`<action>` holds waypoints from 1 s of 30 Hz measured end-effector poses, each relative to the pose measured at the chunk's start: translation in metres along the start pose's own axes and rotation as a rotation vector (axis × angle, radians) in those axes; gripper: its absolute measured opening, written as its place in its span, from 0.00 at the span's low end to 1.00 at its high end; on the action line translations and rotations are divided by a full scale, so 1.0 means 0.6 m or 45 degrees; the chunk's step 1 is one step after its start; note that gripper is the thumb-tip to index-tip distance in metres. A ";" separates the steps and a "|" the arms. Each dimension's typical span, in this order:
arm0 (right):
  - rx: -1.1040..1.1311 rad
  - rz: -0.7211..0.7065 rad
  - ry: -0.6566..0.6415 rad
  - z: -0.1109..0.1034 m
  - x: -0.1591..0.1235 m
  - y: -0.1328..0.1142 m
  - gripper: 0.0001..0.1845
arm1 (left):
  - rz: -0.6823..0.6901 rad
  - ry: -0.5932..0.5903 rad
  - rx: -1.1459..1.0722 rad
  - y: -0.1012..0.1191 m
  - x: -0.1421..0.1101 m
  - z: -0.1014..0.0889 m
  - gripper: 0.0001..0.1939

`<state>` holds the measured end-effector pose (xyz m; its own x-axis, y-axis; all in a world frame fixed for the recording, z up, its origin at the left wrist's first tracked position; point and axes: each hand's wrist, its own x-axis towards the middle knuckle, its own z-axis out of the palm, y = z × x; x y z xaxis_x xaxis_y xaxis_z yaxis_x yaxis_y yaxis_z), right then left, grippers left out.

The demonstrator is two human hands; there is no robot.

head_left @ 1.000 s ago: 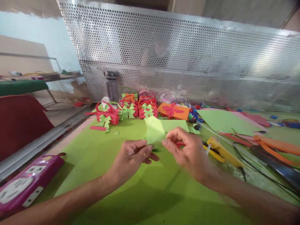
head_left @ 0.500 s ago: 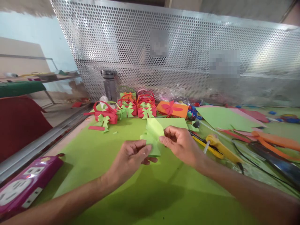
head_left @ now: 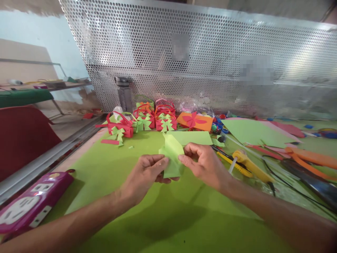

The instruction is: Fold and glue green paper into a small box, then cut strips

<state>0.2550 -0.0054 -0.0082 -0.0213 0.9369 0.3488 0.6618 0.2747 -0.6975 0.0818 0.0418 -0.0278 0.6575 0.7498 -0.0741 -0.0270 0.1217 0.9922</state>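
Note:
Between my two hands, a small folded piece of light green paper (head_left: 172, 165) is held above the green work surface (head_left: 168, 218). My left hand (head_left: 150, 168) pinches its left edge, thumb on top and fingers underneath. The right edge is gripped by my right hand (head_left: 201, 163) between thumb and forefinger. An upper flap of the paper stands up at an angle. Just behind it lies a flat light green paper strip (head_left: 189, 137). Close to my right forearm are a yellow glue gun (head_left: 247, 165) and a yellow and black utility knife (head_left: 234, 163).
Red paper baskets with green bows (head_left: 165, 123) stand at the back, near an orange paper piece (head_left: 196, 121) and a grey bottle (head_left: 124, 95). A purple power strip (head_left: 37, 200) is at left. Orange-handled scissors (head_left: 310, 161) and green sheets (head_left: 252, 131) lie right. Perforated metal (head_left: 205, 70) rises behind.
My left hand has shifted slightly along the green paper, whose lower part now sits flatter and closer to the upper flap. The right hand keeps its pinch. The view has shifted a little.

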 end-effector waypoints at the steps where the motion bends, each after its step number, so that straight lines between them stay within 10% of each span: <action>1: -0.025 -0.008 0.014 0.000 0.000 -0.001 0.13 | 0.001 0.006 -0.013 0.000 0.000 0.000 0.14; 25: -0.297 0.086 -0.027 0.017 -0.009 0.002 0.12 | -0.035 0.108 0.040 0.012 -0.010 0.020 0.14; 30: 0.013 0.142 -0.067 0.009 0.001 0.014 0.09 | 0.072 -0.038 0.172 0.028 -0.014 0.013 0.17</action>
<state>0.2564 -0.0012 -0.0173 0.0126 0.9718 0.2354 0.6544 0.1700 -0.7368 0.0818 0.0328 -0.0098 0.6799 0.7331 -0.0169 0.0360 -0.0104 0.9993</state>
